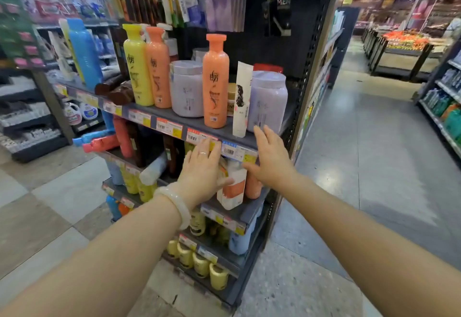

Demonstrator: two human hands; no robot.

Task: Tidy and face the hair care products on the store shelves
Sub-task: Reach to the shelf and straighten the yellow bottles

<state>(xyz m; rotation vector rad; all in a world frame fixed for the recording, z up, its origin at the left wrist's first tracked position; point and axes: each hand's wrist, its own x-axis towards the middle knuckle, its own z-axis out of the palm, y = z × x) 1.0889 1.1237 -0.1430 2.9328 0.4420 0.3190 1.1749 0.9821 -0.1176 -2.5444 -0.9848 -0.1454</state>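
Store aisle, dark end-cap shelves [239, 213]. White-orange pouch [232, 188] on second shelf, at 6 o'clock from the tall orange bottle [215, 82]. Left hand [203, 169] gripping pouch's left edge; right hand [270, 160] released, fingers straight, just beside it. Probably soft, light, floppy; best pinched on both side edges.

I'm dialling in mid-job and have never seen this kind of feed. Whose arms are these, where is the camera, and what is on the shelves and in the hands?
There is no machine: a person wears one wide-angle camera on the head, looking down at their own arms. The left hand, with a pale bangle at the wrist, grips a white and orange pack on the second shelf. The right hand is open, fingers reaching up toward the lilac jar on the top shelf. That shelf also carries a yellow bottle, orange bottles and a white tube.
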